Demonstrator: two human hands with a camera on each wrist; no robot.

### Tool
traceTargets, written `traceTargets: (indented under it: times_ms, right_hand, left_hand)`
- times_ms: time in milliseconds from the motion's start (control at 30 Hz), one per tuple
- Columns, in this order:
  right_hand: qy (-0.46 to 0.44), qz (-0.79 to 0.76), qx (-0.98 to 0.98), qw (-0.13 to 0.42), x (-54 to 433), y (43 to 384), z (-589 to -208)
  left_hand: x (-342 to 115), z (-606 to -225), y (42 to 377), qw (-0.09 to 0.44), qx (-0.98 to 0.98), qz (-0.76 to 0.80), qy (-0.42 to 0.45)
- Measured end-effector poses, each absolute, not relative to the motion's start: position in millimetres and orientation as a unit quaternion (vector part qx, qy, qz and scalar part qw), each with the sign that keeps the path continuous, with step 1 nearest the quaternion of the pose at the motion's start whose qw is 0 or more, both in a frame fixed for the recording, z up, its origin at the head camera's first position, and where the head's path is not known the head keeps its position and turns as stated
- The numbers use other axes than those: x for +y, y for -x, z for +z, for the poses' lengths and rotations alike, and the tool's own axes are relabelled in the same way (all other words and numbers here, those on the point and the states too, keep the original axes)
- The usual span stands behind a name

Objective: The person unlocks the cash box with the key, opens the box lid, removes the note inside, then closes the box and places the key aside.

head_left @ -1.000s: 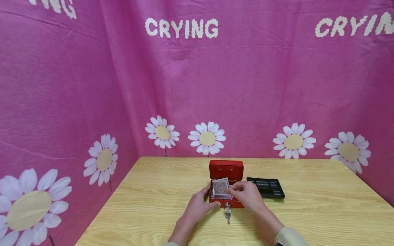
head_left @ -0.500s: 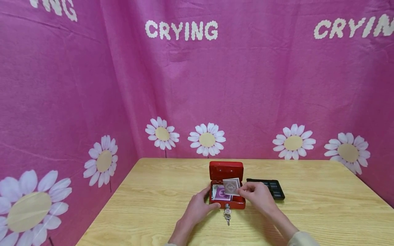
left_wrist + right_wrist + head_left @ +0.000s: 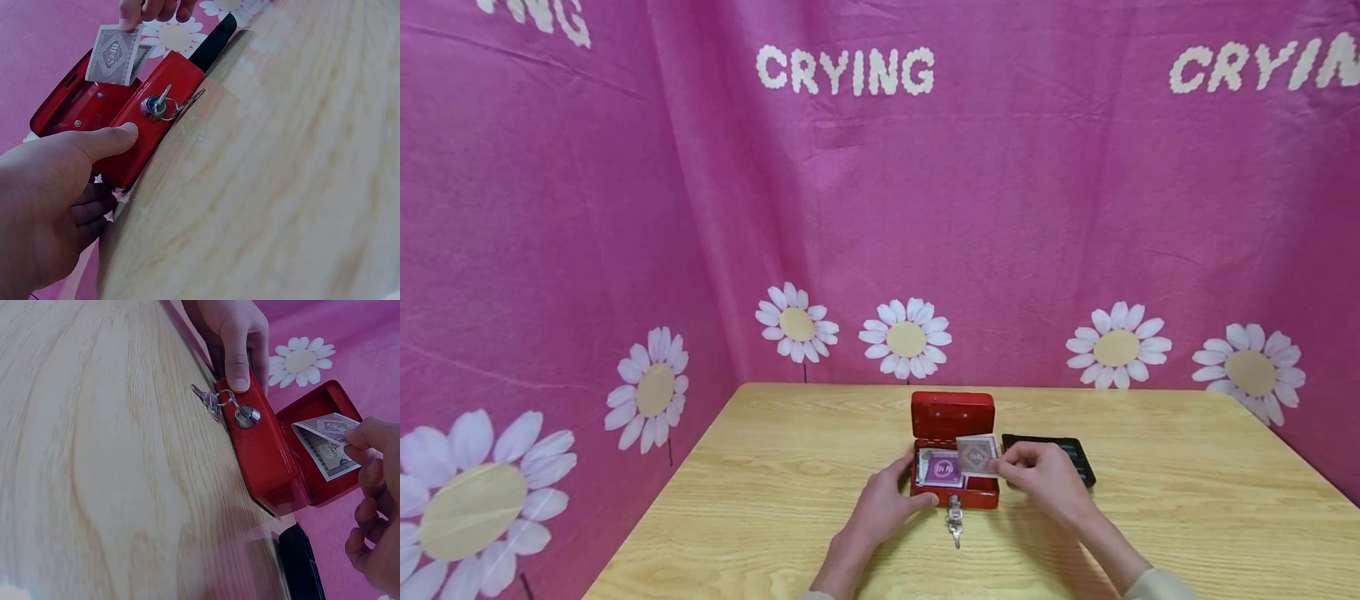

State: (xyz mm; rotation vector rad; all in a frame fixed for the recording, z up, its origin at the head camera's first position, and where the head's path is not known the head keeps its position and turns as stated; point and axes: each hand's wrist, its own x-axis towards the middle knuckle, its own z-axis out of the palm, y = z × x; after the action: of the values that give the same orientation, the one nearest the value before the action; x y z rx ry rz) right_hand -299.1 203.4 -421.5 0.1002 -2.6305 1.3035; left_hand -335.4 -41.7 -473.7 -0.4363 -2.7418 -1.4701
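One folded note (image 3: 976, 456) — pinched by the right hand (image 3: 1043, 479) — is above the red box (image 3: 977, 498). The left hand (image 3: 882, 503) grips the box's side.

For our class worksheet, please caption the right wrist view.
Right hand pinching printed paper, left hand holding an open red box with keys at its lock.

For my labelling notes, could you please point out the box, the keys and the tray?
box (image 3: 152, 133): left wrist view, red front
keys (image 3: 212, 404): right wrist view, hanging part
tray (image 3: 1087, 468): head view, right rim
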Motion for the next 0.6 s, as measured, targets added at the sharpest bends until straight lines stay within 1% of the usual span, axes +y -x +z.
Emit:
traceTargets:
  times_ms: [133, 367, 600]
  right_hand:
    - [-0.04, 0.439, -0.892, 0.096, 208.6, 296.9, -421.7]
    - [-0.044, 0.436, -0.892, 0.107, 218.3, 294.6, -423.8]
    - [-0.044, 0.452, -0.887, 0.088, 227.6, 290.7, -425.8]
  left_hand:
    - [-43.0, -472.0, 335.8, -0.001, -0.871, -0.47, 0.141]
    - [-42.6, -471.2, 336.3, -0.009, -0.873, -0.469, 0.13]
    - [-42.3, -471.6, 336.0, 0.005, -0.871, -0.472, 0.14]
